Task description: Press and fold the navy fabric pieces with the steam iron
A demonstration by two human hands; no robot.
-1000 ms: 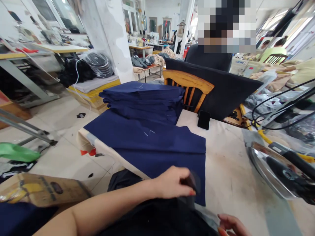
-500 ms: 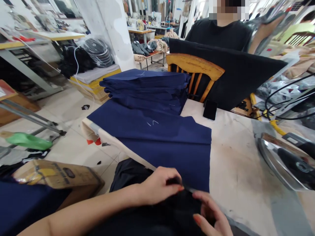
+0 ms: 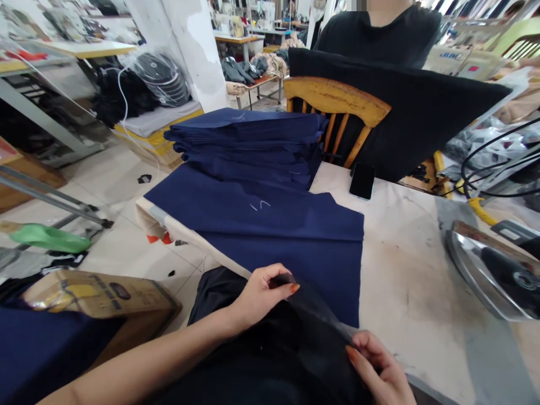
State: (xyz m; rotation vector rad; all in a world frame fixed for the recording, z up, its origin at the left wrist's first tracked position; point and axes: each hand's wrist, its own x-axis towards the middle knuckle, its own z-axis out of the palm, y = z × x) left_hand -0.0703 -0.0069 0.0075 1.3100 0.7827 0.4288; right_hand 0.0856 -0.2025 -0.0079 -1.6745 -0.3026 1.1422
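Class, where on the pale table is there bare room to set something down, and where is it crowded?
Bare: the stained stretch of table bordered by the navy panel, phone and iron. Crowded: the left side, under the panel, with the navy stack beyond; and the near edge, where left hand and right hand hold black cloth.

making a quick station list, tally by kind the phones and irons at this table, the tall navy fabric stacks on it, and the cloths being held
Phone: 1
Iron: 1
Tall navy fabric stack: 1
Dark cloth, held in left hand and right hand: 1
Total: 4
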